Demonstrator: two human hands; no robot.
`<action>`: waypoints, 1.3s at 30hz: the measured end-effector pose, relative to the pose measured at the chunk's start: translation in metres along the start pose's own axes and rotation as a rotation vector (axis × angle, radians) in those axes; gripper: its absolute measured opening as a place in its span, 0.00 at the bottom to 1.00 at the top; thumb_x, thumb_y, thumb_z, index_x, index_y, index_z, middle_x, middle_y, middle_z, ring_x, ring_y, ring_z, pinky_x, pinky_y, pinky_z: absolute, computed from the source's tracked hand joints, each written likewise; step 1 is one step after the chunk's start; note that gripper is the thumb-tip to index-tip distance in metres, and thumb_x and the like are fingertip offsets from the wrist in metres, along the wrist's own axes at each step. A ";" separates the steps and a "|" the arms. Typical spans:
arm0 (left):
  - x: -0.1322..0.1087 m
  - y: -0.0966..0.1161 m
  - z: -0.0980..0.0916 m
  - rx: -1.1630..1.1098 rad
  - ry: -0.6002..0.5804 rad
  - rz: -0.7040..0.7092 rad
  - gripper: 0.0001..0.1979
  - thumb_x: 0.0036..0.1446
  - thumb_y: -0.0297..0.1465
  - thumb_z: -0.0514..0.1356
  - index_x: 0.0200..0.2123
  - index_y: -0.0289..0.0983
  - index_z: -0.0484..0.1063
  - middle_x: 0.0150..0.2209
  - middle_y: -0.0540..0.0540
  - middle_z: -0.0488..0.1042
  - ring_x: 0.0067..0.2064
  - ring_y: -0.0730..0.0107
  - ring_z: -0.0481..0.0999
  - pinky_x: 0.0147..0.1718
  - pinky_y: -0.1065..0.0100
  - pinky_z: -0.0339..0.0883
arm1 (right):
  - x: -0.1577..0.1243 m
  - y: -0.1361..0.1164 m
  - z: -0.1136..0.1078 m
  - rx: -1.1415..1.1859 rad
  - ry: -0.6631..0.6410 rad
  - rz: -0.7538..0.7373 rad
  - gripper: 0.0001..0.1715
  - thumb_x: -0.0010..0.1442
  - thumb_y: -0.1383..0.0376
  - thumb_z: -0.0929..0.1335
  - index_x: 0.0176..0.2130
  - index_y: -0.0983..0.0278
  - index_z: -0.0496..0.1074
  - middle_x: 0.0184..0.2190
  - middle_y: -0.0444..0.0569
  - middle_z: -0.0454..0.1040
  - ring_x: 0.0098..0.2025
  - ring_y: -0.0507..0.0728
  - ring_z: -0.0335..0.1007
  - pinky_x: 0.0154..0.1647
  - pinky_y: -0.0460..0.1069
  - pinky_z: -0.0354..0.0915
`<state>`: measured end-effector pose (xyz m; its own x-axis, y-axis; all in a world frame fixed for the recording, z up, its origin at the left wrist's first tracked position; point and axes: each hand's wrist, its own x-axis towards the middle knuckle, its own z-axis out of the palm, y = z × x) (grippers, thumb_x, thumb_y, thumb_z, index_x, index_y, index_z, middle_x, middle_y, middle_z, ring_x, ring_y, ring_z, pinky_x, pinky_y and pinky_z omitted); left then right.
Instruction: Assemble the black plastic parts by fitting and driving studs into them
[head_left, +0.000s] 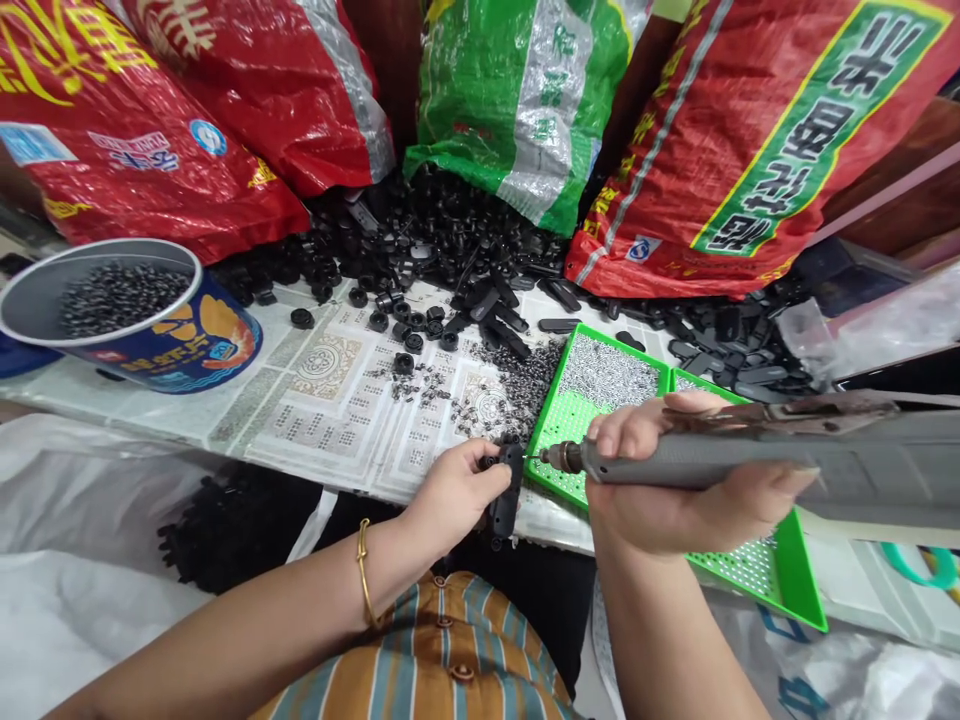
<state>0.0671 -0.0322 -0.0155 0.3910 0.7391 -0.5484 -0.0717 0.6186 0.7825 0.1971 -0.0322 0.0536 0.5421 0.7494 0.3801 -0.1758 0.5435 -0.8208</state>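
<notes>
Pinched between the thumb and fingers of my left hand (pixel 466 495) is a long black plastic part (pixel 508 492), held at the table's front edge. My right hand (pixel 652 500) wraps round a grey electric screwdriver (pixel 705 462), its thumb along the lower side. The tool lies nearly level, its bit pointing left at the upper end of the black part; whether the tip touches I cannot tell. Beneath the tool sits a green perforated tray (pixel 551 425) with a heap of small silvery screws (pixel 607 370).
Loose black plastic parts (pixel 487 310) and wheels (pixel 409 340) pile up behind, below red and green sacks (pixel 480 100). A blue tub (pixel 202 350) of small dark pieces stands left. More black parts (pixel 225 530) lie in a white bag (pixel 90 510) at the lower left.
</notes>
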 end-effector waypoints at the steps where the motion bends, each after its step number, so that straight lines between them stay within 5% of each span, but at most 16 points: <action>1: 0.001 -0.001 0.000 0.004 0.007 0.008 0.08 0.44 0.33 0.59 0.29 0.36 0.65 0.18 0.54 0.67 0.22 0.70 0.72 0.18 0.74 0.62 | -0.001 0.001 0.003 0.012 -0.007 0.011 0.24 0.48 0.44 0.64 0.31 0.62 0.68 0.12 0.38 0.62 0.12 0.51 0.57 0.13 0.48 0.55; 16: 0.006 -0.009 -0.004 0.115 0.004 0.066 0.08 0.46 0.34 0.56 0.30 0.36 0.65 0.19 0.53 0.66 0.20 0.74 0.67 0.16 0.76 0.54 | -0.010 0.018 0.007 0.048 -0.150 0.031 0.19 0.49 0.48 0.64 0.27 0.61 0.67 0.12 0.38 0.61 0.13 0.51 0.57 0.13 0.48 0.56; 28: 0.011 -0.013 -0.003 0.192 0.007 0.215 0.07 0.44 0.32 0.57 0.28 0.34 0.68 0.24 0.51 0.67 0.26 0.74 0.65 0.26 0.72 0.59 | -0.020 0.020 0.007 0.074 -0.269 0.056 0.16 0.47 0.52 0.67 0.25 0.63 0.67 0.13 0.40 0.63 0.15 0.51 0.58 0.16 0.48 0.57; 35: 0.008 -0.010 -0.006 0.177 -0.020 0.179 0.08 0.46 0.32 0.58 0.31 0.35 0.66 0.22 0.53 0.65 0.24 0.76 0.65 0.25 0.74 0.60 | -0.015 0.005 0.012 0.013 -0.173 0.005 0.22 0.48 0.46 0.66 0.31 0.62 0.69 0.12 0.38 0.63 0.14 0.51 0.58 0.15 0.48 0.57; 39: 0.003 0.004 -0.008 0.044 -0.079 0.099 0.09 0.47 0.34 0.58 0.32 0.36 0.64 0.24 0.52 0.67 0.25 0.73 0.69 0.24 0.72 0.63 | -0.009 -0.014 0.010 -0.166 0.029 -0.081 0.17 0.48 0.53 0.68 0.34 0.61 0.70 0.14 0.38 0.64 0.15 0.51 0.59 0.16 0.48 0.58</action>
<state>0.0602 -0.0254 -0.0161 0.4548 0.7719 -0.4442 -0.0739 0.5298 0.8449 0.1870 -0.0424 0.0656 0.5730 0.6929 0.4377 0.0061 0.5305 -0.8477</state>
